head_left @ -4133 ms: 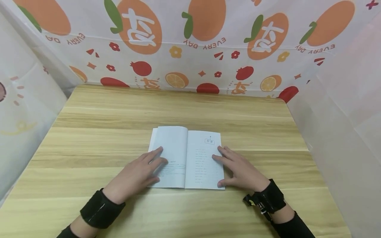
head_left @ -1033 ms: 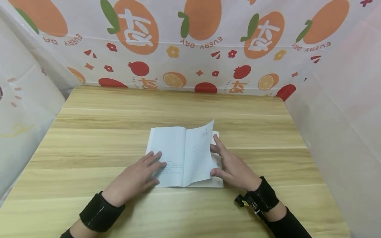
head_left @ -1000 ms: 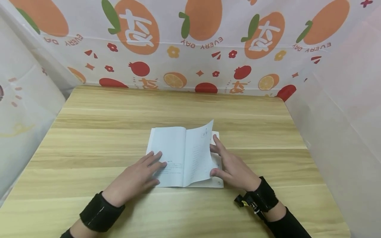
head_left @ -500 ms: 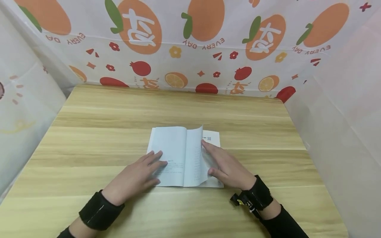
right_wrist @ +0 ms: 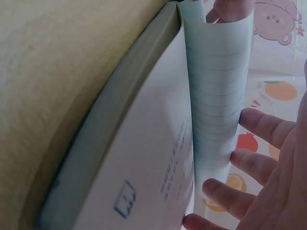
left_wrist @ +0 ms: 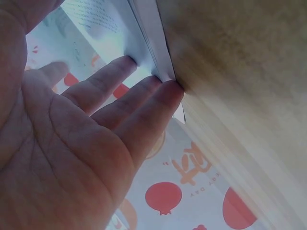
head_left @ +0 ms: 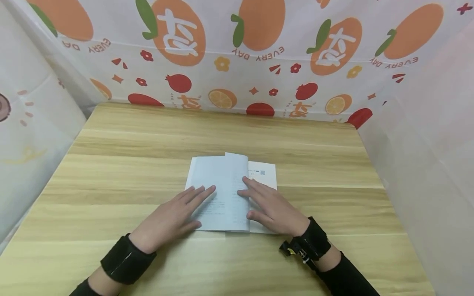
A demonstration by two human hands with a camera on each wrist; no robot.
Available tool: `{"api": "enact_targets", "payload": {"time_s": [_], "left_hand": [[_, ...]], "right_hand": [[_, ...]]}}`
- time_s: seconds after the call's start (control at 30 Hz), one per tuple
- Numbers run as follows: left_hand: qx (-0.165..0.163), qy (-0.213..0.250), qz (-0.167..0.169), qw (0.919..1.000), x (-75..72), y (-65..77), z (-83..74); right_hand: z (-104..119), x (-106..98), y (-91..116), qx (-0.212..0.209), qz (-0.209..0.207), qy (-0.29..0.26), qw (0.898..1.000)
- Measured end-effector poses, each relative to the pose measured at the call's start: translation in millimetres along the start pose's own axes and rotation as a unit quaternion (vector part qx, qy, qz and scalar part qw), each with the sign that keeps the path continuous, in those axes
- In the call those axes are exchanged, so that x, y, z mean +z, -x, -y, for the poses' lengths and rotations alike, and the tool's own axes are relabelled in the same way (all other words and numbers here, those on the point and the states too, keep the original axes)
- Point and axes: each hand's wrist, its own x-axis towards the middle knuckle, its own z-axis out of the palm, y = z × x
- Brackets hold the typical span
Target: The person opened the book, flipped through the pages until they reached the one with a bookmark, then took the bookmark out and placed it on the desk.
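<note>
An open white paperback book [head_left: 211, 170] lies on the wooden table, lines of print on its pages. One leaf [head_left: 237, 168] is bent over leftward across the spine, its fold rounded, baring the right-hand page [head_left: 267, 176] with a small square code. My left hand [head_left: 170, 222] rests flat on the left page, its fingertips at the book's outer edge in the left wrist view. With fingers spread and fairly straight, my right hand [head_left: 277, 207] touches the bent leaf. From the right wrist view, those fingertips press along the outside of the curved leaf [right_wrist: 218, 91].
The wood-grain table [head_left: 177, 131] reaches back to a hanging cloth [head_left: 237, 74] printed with oranges and other fruit. Pale cloths hang on the left [head_left: 33, 123] and right [head_left: 418, 135]. A black band [head_left: 127, 260] wraps the left wrist and another [head_left: 311, 240] the right.
The right hand first lay on the flat right page, then lifted a leaf at its outer edge and moved left, bending it over the spine. The left hand stays on the left page.
</note>
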Motion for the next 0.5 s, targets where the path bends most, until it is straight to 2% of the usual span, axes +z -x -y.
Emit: {"api": "enact_targets", "payload": {"time_s": [0.2,0.5], "left_hand": [[-0.004,-0.007,0.017,0.9998,-0.2,-3.1,-2.2],[0.007,-0.03,0.011,0.9994,-0.4,-5.6,-3.8]], "right_hand": [[1.3,3.1,-2.1,0.007,0.02,0.032,0.999],[8.9,6.6,-8.1,0.03,0.039,0.057,0.997]]}}
